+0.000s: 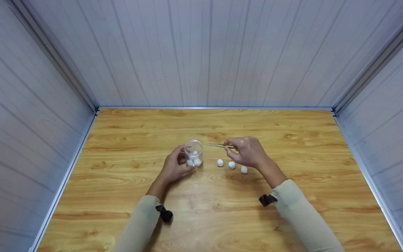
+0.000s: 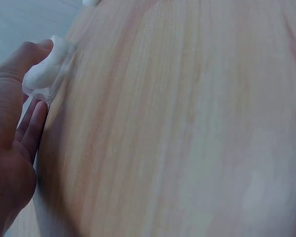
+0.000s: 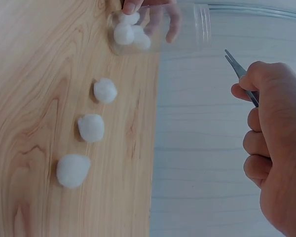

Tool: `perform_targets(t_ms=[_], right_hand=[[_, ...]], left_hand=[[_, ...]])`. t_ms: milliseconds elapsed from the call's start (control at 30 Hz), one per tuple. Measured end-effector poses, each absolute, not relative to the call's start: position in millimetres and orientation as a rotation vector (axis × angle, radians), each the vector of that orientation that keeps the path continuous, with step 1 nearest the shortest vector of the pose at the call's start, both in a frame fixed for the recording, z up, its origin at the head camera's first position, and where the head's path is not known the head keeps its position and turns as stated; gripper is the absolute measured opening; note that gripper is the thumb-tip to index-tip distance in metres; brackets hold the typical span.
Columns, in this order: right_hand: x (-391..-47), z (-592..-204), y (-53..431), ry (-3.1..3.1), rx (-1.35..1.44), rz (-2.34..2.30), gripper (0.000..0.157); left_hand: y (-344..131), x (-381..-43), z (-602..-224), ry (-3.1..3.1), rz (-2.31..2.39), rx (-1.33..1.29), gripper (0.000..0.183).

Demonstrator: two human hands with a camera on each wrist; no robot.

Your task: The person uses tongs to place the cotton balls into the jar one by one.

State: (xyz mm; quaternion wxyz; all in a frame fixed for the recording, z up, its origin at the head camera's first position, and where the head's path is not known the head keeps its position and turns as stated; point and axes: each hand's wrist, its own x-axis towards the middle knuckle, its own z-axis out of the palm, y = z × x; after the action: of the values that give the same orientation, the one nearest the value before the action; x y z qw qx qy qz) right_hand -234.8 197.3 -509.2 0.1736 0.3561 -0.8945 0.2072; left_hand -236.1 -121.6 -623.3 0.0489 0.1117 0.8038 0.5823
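Note:
My left hand point(image 1: 174, 166) holds a clear plastic jar point(image 1: 193, 148) from its left side, thumb and fingers round the lower part. The jar stands upright and lidless on the wooden table, with several white cotton balls point(image 3: 126, 33) at its bottom. Between thumb and fingers, my right hand point(image 1: 247, 151) pinches metal tweezers point(image 3: 235, 64), raised to the right of the jar's rim. Nothing sits between the tweezer tips. Three loose cotton balls lie in a slanting row below the right hand: a left one point(image 1: 220, 162), a middle one point(image 1: 232, 165) and a right one point(image 1: 244, 169).
The wood-grain table point(image 1: 124, 140) is enclosed by pale panel walls point(image 1: 208, 52) at the back and both sides. A metal strip point(image 1: 208, 107) runs along its back edge. Small black wrist cameras point(image 1: 267, 200) are strapped over both light sleeves.

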Motion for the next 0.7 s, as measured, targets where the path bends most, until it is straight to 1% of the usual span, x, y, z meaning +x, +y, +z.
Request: perform_targets(t_ms=[400,700], right_hand=[[-234.9,-515.6,216.8,-2.528,0.979,0.568,0.007],[-236.9,-521.9,230.6,-2.563,0.942,0.557,0.008]], left_hand=[[-122.0,-235.6,-624.5,2.459,1.780,0.359,0.082],[-123.9,-235.8,-623.0,2.438,1.770,0.370,0.081]])
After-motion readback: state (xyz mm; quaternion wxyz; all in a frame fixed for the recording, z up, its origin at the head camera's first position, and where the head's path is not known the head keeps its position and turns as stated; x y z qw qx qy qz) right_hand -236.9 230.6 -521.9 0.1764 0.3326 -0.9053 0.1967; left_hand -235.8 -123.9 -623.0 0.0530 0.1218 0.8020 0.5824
